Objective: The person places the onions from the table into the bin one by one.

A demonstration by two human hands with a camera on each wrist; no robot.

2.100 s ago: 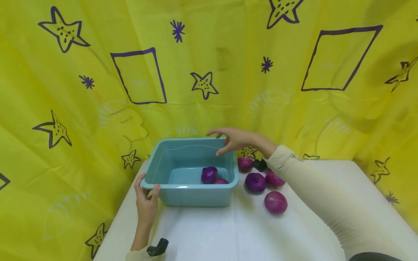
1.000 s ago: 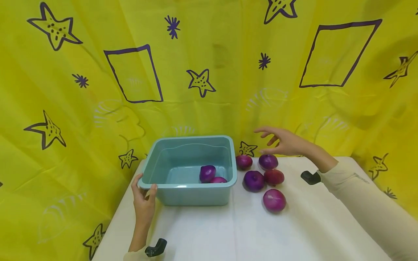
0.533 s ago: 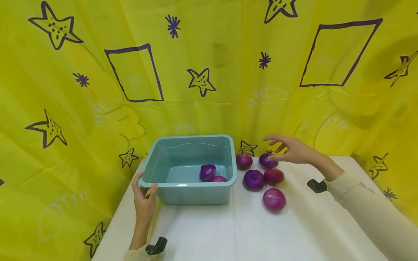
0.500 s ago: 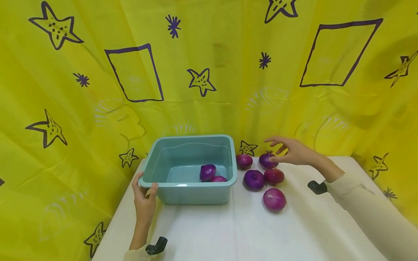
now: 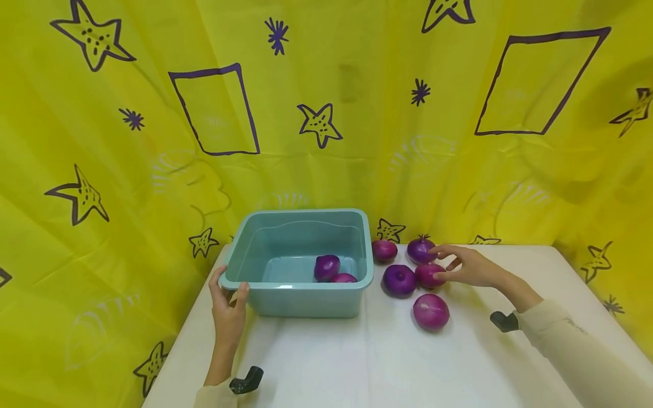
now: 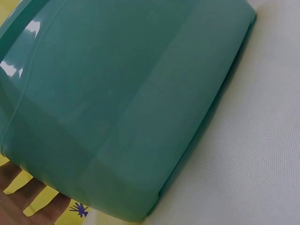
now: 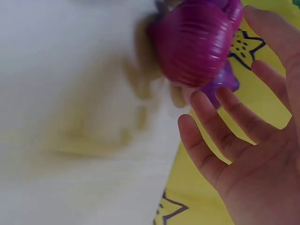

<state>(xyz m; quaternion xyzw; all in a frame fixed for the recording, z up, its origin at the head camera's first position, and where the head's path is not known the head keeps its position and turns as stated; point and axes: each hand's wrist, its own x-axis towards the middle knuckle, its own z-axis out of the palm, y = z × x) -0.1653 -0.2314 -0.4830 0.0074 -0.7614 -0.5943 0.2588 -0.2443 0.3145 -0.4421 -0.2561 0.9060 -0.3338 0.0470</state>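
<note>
My left hand (image 5: 228, 320) holds the front left corner of a light blue plastic tub (image 5: 306, 300), thumb at the front wall and fingers along the side. In the left wrist view, fingers (image 6: 28, 194) show past the tub's wall. Two red onions lie in the tub's right part, one dark purple onion (image 5: 326, 267) and one pinker onion (image 5: 344, 277). Fingers spread, my right hand (image 5: 474, 266) is over a magenta onion (image 5: 427, 276) on the table. The right wrist view shows this onion (image 7: 194, 44) just beyond the fingertips; contact is unclear.
Around it on the white table (image 5: 326, 362) sit more onions: a rear purple onion (image 5: 420, 250), a dark onion (image 5: 399, 280), a front pink onion (image 5: 431, 311) and an onion by the tub (image 5: 384, 250). A yellow patterned curtain (image 5: 357, 175) hangs behind.
My right hand has moved from above the tub to the right, then down to the magenta onion. My left hand stays at the tub's corner. The onions lie where they were.
</note>
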